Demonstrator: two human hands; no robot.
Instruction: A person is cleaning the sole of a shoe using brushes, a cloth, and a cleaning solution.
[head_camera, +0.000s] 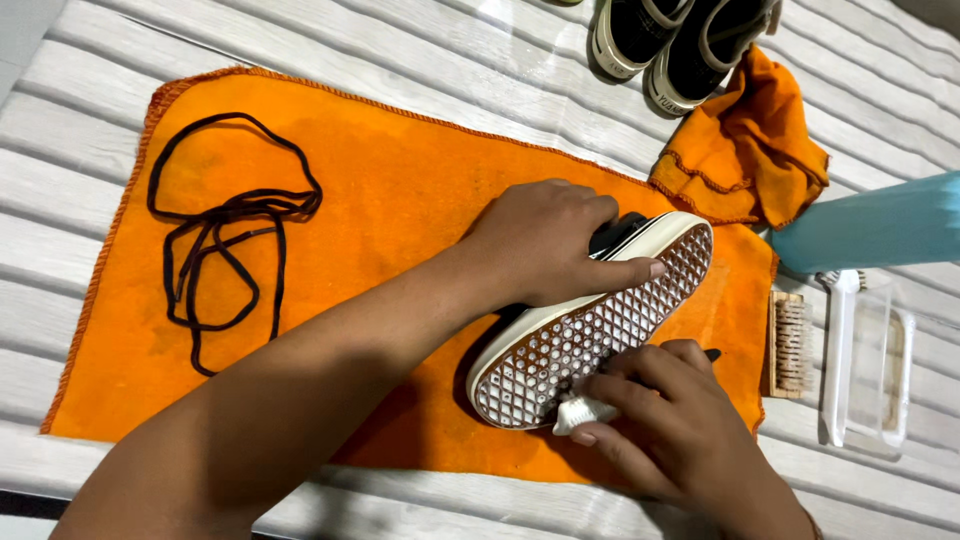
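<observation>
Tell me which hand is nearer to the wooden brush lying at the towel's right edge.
Right. The right hand scrubs the sole just left of the wooden brush; the left hand grips the shoe farther away.

Orange towel (400, 190), black laces (225, 215), white waffle-patterned sole (590, 335) (brownish in the grooves), teal bottle (880, 225).

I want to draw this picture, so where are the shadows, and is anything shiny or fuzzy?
Head view: soft, even light; a dark shadow lies on the orange towel under the left hand's forearm and beside the shoe; the clear plastic case shines a bit; the right hand looks sharp.
</observation>
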